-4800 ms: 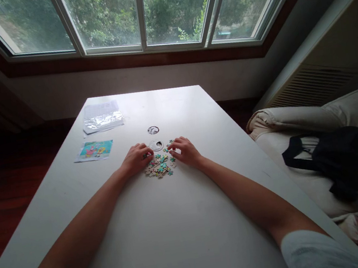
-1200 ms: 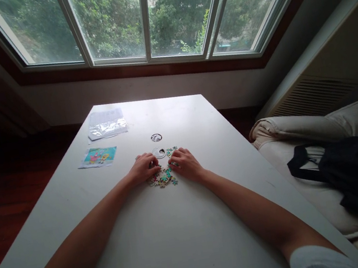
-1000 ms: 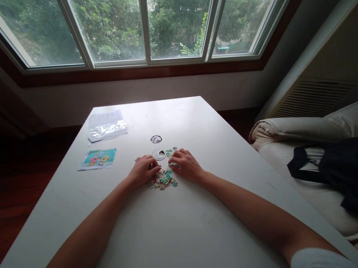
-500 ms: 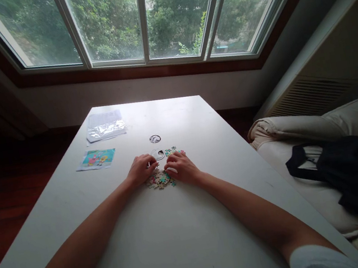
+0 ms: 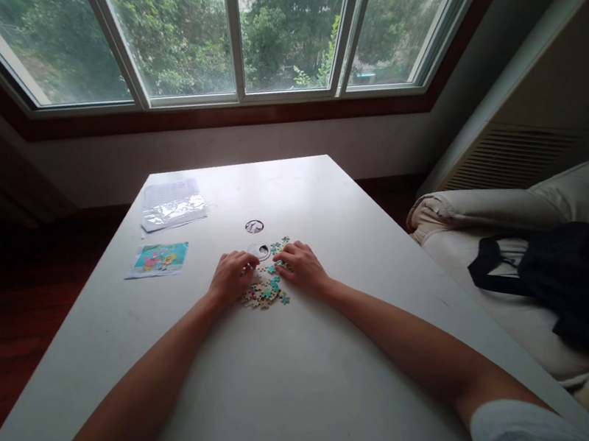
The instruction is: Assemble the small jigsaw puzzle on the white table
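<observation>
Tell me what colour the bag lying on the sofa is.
The bag is black, in the head view.

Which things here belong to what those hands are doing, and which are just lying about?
Part of it:
- puzzle pieces, between and beside the left hand and right hand
- table, under them
- picture, probably: its teal matches some pieces

Just lying about:
- plastic sheet, apparently
- dark cloth item on the sofa

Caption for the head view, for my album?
Two hands, left and right, at jigsaw pieces on a white table.
</observation>
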The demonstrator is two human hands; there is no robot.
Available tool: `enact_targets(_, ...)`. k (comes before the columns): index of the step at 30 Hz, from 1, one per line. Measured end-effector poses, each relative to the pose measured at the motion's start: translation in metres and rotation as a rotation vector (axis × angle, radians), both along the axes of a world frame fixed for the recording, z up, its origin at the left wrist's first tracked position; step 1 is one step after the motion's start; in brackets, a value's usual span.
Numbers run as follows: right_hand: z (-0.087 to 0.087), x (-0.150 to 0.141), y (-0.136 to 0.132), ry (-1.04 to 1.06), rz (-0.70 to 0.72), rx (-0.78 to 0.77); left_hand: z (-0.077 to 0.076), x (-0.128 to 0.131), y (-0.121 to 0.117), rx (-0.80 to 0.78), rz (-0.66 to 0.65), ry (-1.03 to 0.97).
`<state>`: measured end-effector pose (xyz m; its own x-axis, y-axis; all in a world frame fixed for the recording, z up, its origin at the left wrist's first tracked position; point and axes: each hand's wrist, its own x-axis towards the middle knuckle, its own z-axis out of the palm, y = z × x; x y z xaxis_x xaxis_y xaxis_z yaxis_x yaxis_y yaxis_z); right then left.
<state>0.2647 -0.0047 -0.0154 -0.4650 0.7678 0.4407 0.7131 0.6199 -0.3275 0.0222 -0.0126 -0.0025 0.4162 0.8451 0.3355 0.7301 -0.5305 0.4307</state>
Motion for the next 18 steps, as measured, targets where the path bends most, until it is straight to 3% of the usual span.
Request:
enact_targets(8,0.0000,-0.0007,-0.0017,-0.033,0.135,-0.006,0.0062,-0.0037,-0.0028,-0.002,-0.083,0.086)
enact_targets(15,0.0017,0.0005,-0.0030,-0.032,0.100,0.007,0.0038,-0.0059,-0.0001,-0.025,-0.119,0.104)
enact_targets(18,0.0054,-0.0001,-0.0060,-0.044,0.197,0.016,0.0018,-0.0065,0.0013,-0.013,-0.094,0.092)
